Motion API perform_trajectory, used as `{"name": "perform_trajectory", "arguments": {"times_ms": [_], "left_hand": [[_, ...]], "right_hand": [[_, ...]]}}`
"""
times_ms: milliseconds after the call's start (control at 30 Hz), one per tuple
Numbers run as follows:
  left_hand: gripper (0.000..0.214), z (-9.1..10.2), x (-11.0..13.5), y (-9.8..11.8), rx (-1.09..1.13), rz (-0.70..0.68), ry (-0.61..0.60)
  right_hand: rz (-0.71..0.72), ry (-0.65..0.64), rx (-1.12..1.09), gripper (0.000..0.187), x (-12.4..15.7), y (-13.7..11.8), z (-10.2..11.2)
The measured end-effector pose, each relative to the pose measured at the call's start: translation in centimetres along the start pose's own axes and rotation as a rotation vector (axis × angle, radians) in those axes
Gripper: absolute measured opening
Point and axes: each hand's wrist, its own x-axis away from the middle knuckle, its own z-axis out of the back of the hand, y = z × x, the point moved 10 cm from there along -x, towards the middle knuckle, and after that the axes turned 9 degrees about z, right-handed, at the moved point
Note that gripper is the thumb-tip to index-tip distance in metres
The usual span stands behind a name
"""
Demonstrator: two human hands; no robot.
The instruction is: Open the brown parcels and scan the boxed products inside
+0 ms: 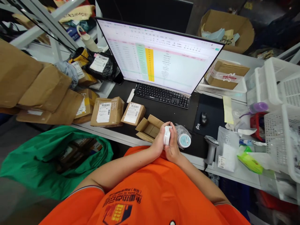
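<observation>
Between my two hands, close to my body at the desk's front edge, is a small white container [167, 135]; its exact kind does not show. My left hand [159, 139] wraps its left side and my right hand [172, 147] its right side, fingers closed on it. Just left of them stands a small open cardboard box [149, 129], its flaps spread. To the right lies a round tub with a pale blue label [184, 140], with clear bubble wrap [181, 130] around it.
Behind are a keyboard [162, 95] and a monitor [161, 59]. Labelled parcels [106, 112] line the left side; a green sack [35, 165] holds more boxes. Rightward are a mouse [203, 118], a barcode scanner [211, 148], a plastic pouch [227, 153] and white baskets [276, 137].
</observation>
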Motion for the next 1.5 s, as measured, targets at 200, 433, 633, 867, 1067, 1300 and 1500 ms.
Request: {"name": "perform_trajectory", "arguments": {"times_ms": [200,433,633,867,1067,1300,1500], "left_hand": [[0.062,-0.8,3.1,3.5,-0.492,-0.435,-0.011],[0.065,-3.8,4.0,3.8,-1.042,-0.89,-0.334],[0.087,-4.9,1.6,2.4,-0.974,-0.528,-0.637],[0.092,-2.1,0.0,6.3,-0.722,-0.444,-0.22],[0.065,0.8,1.0,6.6,-0.788,-0.398,-0.145],[0.024,4.3,0.3,4.5,-0.823,-0.261,0.026],[0.02,2.7,0.5,2.9,-0.81,-0.161,-0.144]], "right_hand": [[-0.292,0.055,-0.395,0.07,1.0,0.5,-1.4],[-0.937,0.186,-1.322,0.072,2.1,1.9,-3.4],[-0.954,-0.05,-1.242,0.067,4.2,4.7,-2.6],[-0.483,-0.058,0.183,0.081,1.4,13.5,4.4],[-0.37,-0.281,0.419,0.069,3.9,16.0,3.2],[-0.565,-0.397,0.65,0.076,11.6,15.3,3.9],[-0.694,0.077,0.344,0.085,10.6,14.7,8.6]]}}
